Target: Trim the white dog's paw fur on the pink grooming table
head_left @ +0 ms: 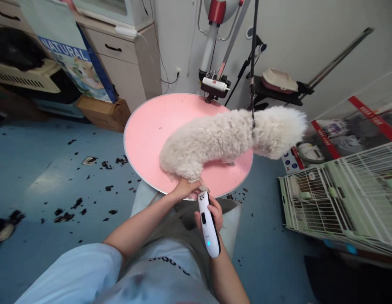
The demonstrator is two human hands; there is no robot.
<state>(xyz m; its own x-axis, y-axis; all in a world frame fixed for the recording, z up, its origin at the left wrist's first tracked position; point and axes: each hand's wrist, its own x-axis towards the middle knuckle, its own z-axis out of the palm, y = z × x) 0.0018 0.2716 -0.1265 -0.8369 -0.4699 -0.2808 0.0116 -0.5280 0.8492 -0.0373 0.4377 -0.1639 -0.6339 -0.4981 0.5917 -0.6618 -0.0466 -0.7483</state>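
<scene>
A small white curly dog (227,137) stands on a round pink grooming table (151,126), its head to the right, clipped to a black leash (253,63) hanging from above. My left hand (185,188) is closed around the dog's hind leg at the table's near edge. My right hand (213,213) grips a white electric clipper (208,226), its blade end touching the hind paw beside my left hand.
Dark fur clippings (66,215) litter the blue floor on the left. White wire cages (344,198) stand at the right. A cardboard box (102,112), cabinet (123,63) and dryer stand (213,46) sit behind the table.
</scene>
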